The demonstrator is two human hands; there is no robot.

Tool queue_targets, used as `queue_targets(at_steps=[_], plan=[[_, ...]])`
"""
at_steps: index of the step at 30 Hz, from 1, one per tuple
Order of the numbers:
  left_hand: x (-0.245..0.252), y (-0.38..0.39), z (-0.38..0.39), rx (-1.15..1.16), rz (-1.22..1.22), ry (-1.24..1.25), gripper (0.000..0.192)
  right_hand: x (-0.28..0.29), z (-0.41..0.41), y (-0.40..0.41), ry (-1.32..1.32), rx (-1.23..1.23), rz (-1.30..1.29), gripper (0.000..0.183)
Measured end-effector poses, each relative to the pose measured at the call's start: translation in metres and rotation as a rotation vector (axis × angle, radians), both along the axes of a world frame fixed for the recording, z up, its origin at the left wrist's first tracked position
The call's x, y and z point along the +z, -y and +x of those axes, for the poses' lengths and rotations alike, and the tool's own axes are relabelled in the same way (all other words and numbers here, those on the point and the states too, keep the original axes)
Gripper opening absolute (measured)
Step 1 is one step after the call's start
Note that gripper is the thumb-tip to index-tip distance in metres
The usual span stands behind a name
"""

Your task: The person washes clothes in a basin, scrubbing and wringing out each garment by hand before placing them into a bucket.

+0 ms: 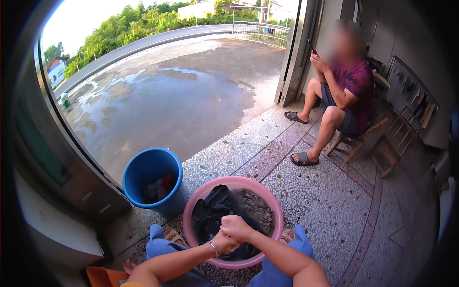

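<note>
Both my hands are pressed together above a pink plastic basin (278,215) on the floor between my feet. My right hand (236,227) is curled into a fist and rests against my left hand (226,243), which has a bracelet at the wrist. Whether anything is held between them is hidden. Dark wet cloth (215,206) lies in the basin beneath and ahead of the hands. A grey-brown wrinkled cloth (254,206) fills the basin's far right part.
A tall blue plastic bucket (154,154) with cloth inside stands beside the basin, left. An orange plastic object (102,276) is at the lower left. To the right, a person (353,89) sits on a wooden chair holding a phone. A doorway opens onto wet concrete (186,107).
</note>
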State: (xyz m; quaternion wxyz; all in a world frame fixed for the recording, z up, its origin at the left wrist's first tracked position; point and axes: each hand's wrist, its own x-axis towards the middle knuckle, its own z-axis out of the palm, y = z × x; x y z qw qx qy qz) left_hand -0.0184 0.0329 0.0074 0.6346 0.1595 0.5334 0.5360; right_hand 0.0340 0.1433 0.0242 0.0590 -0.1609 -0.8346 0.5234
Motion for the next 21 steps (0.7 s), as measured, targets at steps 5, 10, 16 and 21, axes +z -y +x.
queue_targets(at_steps=[5,10,16,21], plan=[[-0.054,-0.021,0.006,0.164,-0.051,-0.390,0.017,-0.036,-0.014,0.001,-0.106,-0.129,0.275,0.016],[-0.067,-0.036,0.009,0.089,-0.328,-0.912,0.068,-0.054,-0.014,-0.014,-0.030,-0.328,0.228,0.018],[-0.046,-0.035,0.011,0.023,-0.421,-0.901,0.066,-0.057,-0.016,-0.012,0.059,-0.461,0.228,0.018],[-0.038,-0.035,0.012,0.009,-0.400,-0.902,0.061,-0.062,-0.017,-0.016,0.030,-0.526,0.182,0.023]])
